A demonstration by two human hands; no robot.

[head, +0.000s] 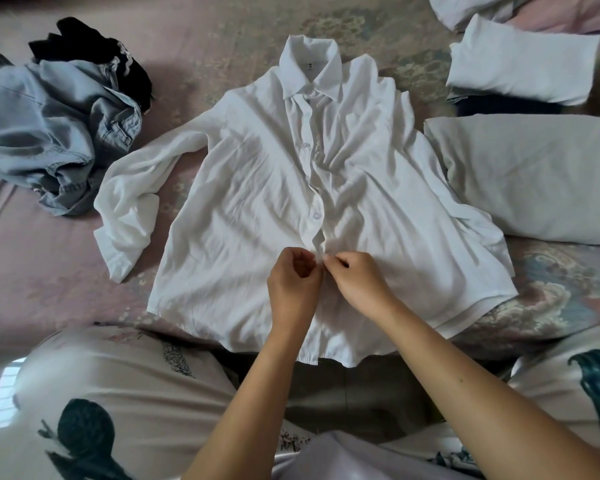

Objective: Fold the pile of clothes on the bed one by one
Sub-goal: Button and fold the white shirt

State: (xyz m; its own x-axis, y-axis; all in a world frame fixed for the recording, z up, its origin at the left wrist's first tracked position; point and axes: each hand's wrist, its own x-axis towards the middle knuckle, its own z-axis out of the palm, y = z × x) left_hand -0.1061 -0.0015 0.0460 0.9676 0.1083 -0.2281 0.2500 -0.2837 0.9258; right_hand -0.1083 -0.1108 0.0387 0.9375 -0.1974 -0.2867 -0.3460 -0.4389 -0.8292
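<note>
A white collared shirt point(257, 188) lies face up and spread flat in the middle of the bed, collar at the far end, its left sleeve bent beside it. My left hand point(293, 282) and my right hand point(357, 282) meet at the shirt's button placket below the middle. Each hand pinches one edge of the placket, fingertips nearly touching. The buttons higher up look fastened. A crumpled pile at the far left holds a light blue denim garment point(49, 133) and a black garment point(94, 46).
Folded pale garments lie at the right: a large one point(534, 174), a white one point(520, 67) behind it, another point(471, 8) at the top edge. The bed sheet point(42, 265) is pink and floral. My knees in patterned trousers point(118, 393) frame the near edge.
</note>
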